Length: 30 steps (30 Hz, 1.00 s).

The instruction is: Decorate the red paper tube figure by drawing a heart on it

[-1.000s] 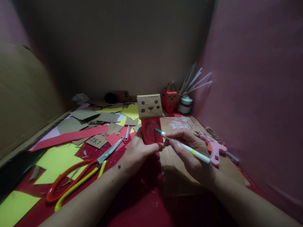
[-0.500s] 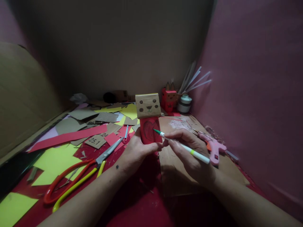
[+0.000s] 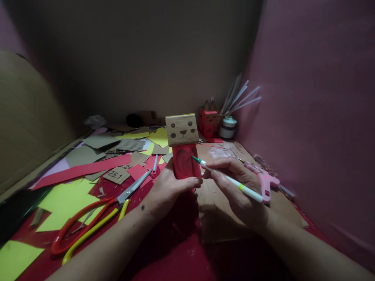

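My left hand (image 3: pixel 171 187) grips the lower part of a small paper figure (image 3: pixel 186 162), thumb across its front. The figure stands upright, with a tan cardboard head bearing a drawn animal face and a red body. A dark heart outline, shaded inside, is drawn on that body. Between the thumb and fingers of my right hand (image 3: pixel 238 187) is a white felt-tip pen (image 3: pixel 234 181) with a green tip. Its tip is at the right side of the heart; whether it touches the paper I cannot tell.
Large scissors (image 3: pixel 117 207) with red and yellow handles lie left of my forearm, among yellow, red and cardboard scraps. On the right is a pink glue gun (image 3: pixel 265 181). A second red figure (image 3: pixel 208 125) and a white jar (image 3: pixel 227 128) stand at the back near glue sticks (image 3: pixel 244 93).
The pen tip has shifted slightly right and up across the heart, and my right hand has moved a little right. The figure is now tilted slightly more to the left.
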### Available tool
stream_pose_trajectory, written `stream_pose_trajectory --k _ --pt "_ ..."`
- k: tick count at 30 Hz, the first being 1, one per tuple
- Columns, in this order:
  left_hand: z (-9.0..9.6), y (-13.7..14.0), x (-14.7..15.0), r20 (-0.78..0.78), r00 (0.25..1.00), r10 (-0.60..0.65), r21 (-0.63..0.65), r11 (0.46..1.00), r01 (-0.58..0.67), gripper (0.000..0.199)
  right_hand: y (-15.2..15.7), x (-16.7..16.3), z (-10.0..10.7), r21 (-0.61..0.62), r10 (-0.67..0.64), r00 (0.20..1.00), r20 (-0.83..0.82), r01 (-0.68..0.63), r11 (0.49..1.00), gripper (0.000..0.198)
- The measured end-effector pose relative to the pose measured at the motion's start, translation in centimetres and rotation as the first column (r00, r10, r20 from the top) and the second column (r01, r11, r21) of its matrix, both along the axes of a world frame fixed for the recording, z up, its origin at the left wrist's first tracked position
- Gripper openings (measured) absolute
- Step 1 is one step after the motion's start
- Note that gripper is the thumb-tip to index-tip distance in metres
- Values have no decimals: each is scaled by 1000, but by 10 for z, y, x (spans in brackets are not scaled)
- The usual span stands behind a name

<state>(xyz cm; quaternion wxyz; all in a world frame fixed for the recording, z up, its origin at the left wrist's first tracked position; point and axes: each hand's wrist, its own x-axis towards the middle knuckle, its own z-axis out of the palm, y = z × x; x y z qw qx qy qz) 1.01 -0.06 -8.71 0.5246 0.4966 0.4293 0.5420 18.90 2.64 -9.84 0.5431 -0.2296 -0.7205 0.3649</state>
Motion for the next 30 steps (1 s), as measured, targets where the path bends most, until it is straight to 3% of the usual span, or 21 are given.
stream_pose_trajectory --k 7,11,18,26,30 --pt "-8 -1 -5 13 1000 -14 -46 999 15 26 0 3 -5 8 36 999 39 -36 999 13" --pt "-7 2 -6 30 997 -65 -20 998 66 15 -2 3 -4 21 97 994 50 -98 995 15" --pt "-6 -1 -6 22 999 -36 -104 994 38 29 -3 2 2 -21 -44 999 0 44 999 11" --pt "-9 2 -7 60 997 -42 -91 995 48 23 -5 4 1 -10 49 999 19 -49 999 16" --pt "-8 0 -6 20 999 -36 -99 994 38 26 -6 3 2 17 -12 1000 9 11 1000 17"
